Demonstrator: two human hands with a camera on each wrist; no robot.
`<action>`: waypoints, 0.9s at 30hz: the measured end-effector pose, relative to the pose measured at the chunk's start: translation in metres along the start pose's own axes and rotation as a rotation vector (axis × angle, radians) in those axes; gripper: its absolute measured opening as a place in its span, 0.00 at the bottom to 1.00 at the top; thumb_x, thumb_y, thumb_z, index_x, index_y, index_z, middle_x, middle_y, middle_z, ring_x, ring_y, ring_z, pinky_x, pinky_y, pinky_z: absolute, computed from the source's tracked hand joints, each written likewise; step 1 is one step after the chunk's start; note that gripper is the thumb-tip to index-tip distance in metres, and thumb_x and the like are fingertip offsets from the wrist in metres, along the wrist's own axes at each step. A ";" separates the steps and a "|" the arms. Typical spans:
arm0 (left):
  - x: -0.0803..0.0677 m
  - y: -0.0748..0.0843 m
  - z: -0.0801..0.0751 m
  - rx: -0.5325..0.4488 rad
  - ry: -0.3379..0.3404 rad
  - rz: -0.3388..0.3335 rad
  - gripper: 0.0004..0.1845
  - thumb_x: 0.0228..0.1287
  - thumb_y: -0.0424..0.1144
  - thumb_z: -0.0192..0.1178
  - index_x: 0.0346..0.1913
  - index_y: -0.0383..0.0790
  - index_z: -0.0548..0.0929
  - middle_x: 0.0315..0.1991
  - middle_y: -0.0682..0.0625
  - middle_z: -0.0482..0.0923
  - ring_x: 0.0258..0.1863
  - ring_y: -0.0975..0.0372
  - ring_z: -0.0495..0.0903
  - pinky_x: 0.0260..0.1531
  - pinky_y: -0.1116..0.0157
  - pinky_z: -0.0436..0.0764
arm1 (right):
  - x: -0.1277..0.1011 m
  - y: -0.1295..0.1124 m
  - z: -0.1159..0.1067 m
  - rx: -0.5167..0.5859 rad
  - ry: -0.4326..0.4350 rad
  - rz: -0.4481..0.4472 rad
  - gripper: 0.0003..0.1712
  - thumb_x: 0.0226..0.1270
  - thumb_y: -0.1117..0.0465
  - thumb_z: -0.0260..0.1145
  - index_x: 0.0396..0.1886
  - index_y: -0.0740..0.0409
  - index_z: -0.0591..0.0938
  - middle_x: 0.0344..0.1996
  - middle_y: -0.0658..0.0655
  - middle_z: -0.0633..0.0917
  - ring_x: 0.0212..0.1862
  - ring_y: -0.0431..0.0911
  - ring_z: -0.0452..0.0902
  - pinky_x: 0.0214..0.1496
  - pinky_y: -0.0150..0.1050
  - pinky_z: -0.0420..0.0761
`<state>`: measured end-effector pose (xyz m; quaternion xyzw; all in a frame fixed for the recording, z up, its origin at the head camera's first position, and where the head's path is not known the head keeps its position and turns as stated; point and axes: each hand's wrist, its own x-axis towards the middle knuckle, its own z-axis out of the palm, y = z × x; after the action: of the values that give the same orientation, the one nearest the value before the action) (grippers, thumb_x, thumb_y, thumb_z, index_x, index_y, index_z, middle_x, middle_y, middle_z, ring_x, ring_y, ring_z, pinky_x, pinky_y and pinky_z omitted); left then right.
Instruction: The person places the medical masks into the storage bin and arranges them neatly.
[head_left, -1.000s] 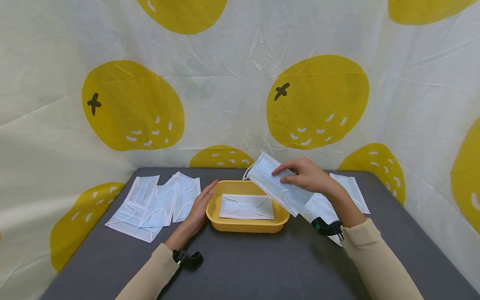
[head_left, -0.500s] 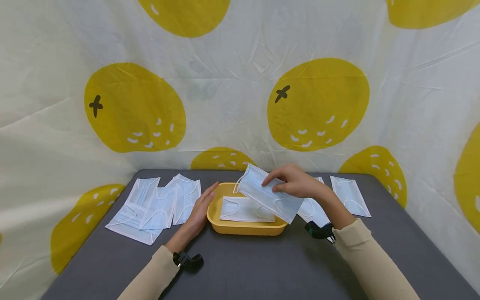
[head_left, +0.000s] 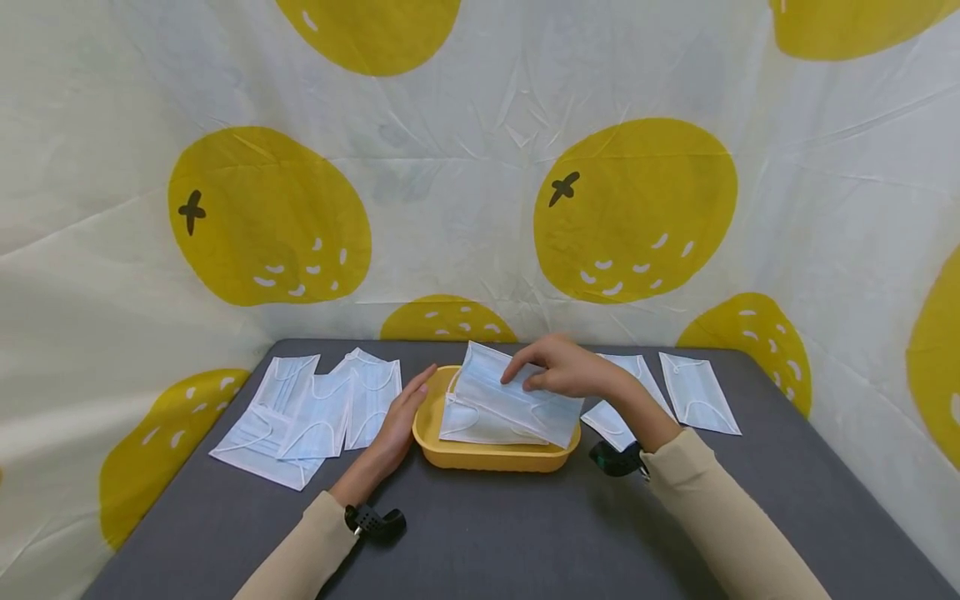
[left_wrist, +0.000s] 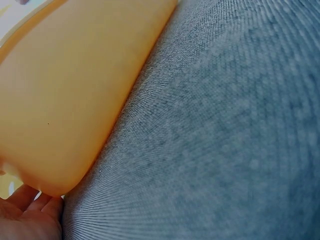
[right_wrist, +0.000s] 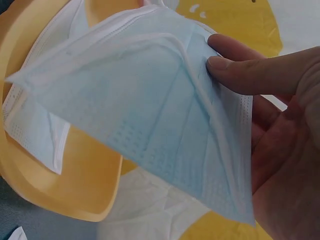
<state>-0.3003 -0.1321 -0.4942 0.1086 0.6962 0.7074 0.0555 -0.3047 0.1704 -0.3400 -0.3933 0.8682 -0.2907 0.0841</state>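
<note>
A light blue pleated face mask (head_left: 517, 404) hangs tilted over the yellow tray (head_left: 495, 461), gripped at its upper part by my right hand (head_left: 572, 371). In the right wrist view, thumb and fingers of that hand (right_wrist: 280, 82) pinch the edge of the mask (right_wrist: 135, 95), and its white ear loop shows. Another face mask (head_left: 468, 427) lies flat inside the tray, partly covered by the held one. My left hand (head_left: 397, 423) rests with extended fingers against the tray's left side. The left wrist view shows those fingers (left_wrist: 42, 205) at the tray's corner (left_wrist: 75, 110).
Several overlapping face masks (head_left: 318, 417) lie on the grey table (head_left: 480, 533) to the left. More masks lie on the right, one of them (head_left: 699, 393) apart near the far edge. A fruit-patterned cloth (head_left: 450, 208) hangs behind the table.
My right hand has moved left and slightly down, bringing the mask from the tray's right side to over the tray. My left hand stays against the tray.
</note>
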 end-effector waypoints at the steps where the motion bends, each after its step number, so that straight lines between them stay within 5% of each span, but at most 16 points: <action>1: 0.000 0.000 0.000 -0.001 -0.001 0.002 0.28 0.86 0.45 0.38 0.83 0.45 0.57 0.84 0.48 0.51 0.84 0.52 0.50 0.82 0.48 0.50 | 0.002 0.000 0.001 0.001 -0.009 0.001 0.17 0.67 0.71 0.68 0.47 0.46 0.92 0.48 0.46 0.91 0.51 0.44 0.84 0.58 0.47 0.83; 7: 0.000 0.001 0.001 -0.007 0.002 0.003 0.27 0.86 0.45 0.38 0.82 0.46 0.58 0.83 0.49 0.52 0.83 0.53 0.51 0.82 0.49 0.51 | 0.011 0.005 0.003 0.034 -0.063 0.028 0.18 0.66 0.71 0.68 0.46 0.45 0.92 0.48 0.45 0.90 0.58 0.45 0.82 0.70 0.53 0.77; 18: -0.001 0.001 0.002 0.008 -0.007 0.017 0.28 0.86 0.45 0.38 0.82 0.46 0.57 0.83 0.50 0.52 0.83 0.54 0.50 0.82 0.49 0.50 | 0.031 0.012 0.005 0.121 -0.201 -0.010 0.17 0.64 0.74 0.66 0.45 0.53 0.92 0.46 0.51 0.92 0.40 0.41 0.74 0.46 0.35 0.76; 27: 0.000 0.001 0.001 0.013 -0.001 0.015 0.28 0.86 0.45 0.37 0.82 0.46 0.57 0.83 0.49 0.52 0.84 0.53 0.50 0.82 0.49 0.50 | 0.043 0.015 0.008 0.149 -0.313 0.039 0.19 0.64 0.75 0.64 0.48 0.55 0.92 0.49 0.52 0.91 0.53 0.41 0.81 0.64 0.43 0.80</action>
<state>-0.3002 -0.1311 -0.4930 0.1144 0.6999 0.7033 0.0499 -0.3403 0.1432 -0.3513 -0.4096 0.8279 -0.2878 0.2529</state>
